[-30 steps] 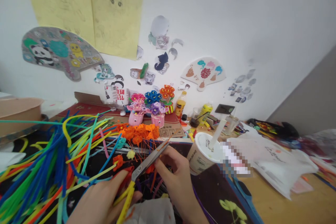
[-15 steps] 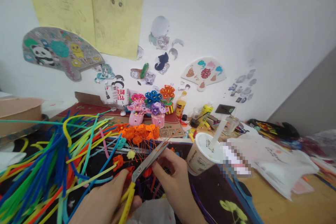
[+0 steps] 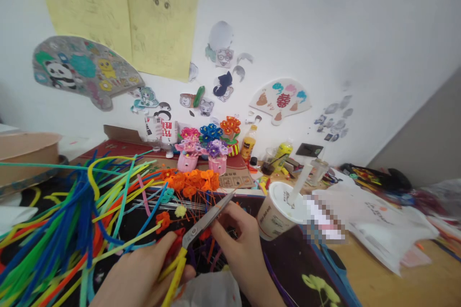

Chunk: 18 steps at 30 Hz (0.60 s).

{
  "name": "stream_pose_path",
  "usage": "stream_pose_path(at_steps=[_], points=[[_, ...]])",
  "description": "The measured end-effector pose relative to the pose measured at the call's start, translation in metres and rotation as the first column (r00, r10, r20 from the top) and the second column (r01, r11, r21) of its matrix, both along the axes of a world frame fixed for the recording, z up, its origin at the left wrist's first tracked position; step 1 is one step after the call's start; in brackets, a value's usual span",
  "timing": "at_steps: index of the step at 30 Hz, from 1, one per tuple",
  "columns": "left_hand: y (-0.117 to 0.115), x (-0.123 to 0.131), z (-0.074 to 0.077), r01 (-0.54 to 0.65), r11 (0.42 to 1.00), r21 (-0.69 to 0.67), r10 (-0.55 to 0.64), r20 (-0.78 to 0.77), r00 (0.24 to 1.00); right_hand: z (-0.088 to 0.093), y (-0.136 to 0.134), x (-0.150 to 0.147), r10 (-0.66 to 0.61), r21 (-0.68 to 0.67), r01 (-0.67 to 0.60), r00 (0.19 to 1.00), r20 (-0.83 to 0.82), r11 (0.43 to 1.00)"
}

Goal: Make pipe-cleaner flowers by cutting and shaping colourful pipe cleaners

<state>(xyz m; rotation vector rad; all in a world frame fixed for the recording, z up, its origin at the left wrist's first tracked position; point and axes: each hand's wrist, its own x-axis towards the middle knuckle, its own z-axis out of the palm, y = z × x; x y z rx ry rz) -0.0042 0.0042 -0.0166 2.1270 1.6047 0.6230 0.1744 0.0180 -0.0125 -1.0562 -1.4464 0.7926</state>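
Note:
My left hand [image 3: 139,271] is closed at the yellow handles of a pair of scissors [image 3: 177,268], with a red-orange fuzzy piece [image 3: 175,244] by its thumb. The blades point up and right, nearly together, and pass in front of my right fingertips. My right hand [image 3: 239,240] is pinched beside the blades; what it holds, if anything, is hidden behind them. Just beyond the hands lie orange fuzzy flowers [image 3: 192,182] on thin stems and a single orange flower [image 3: 163,220]. White paper or plastic [image 3: 207,290] shows below the hands.
Many coloured pipe cleaners [image 3: 68,230] spread across the left. A lidded cup [image 3: 277,218] with a straw stands close to my right hand. Flower pots [image 3: 217,163], a juice bottle [image 3: 248,144] and a white bag [image 3: 385,223] stand or lie farther off.
The scissors and both hands stay almost in place; the blades look slightly closer together. The whole view has shifted a little.

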Motion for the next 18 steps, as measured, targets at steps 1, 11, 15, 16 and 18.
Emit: stream_pose_path(at_steps=[1,11,15,16,18], points=[[-0.0002,0.0012,0.0005,-0.022,1.000,0.012,0.022,0.003,1.000,-0.0006,-0.0002,0.0003,-0.002,0.003,0.002,1.000,0.006,1.000],[-0.0031,0.0056,0.0049,-0.056,0.992,-0.116,0.061,0.034,0.998,-0.0018,-0.0014,0.0002,-0.019,-0.007,0.019,1.000,-0.005,1.000],[-0.0027,0.0080,0.0056,-0.060,0.989,-0.132,0.064,0.023,0.998,-0.0011,-0.0013,-0.0004,-0.002,-0.021,0.001,1.000,-0.015,1.000],[-0.0023,0.0090,0.0056,-0.075,0.991,-0.108,0.077,0.020,0.997,-0.0008,-0.0013,-0.0004,0.003,-0.020,-0.003,1.000,-0.017,1.000],[-0.0012,0.0109,0.0055,-0.092,0.993,-0.072,0.093,0.009,0.996,-0.0003,-0.0014,-0.0003,0.008,-0.014,-0.008,1.000,-0.020,1.000]])
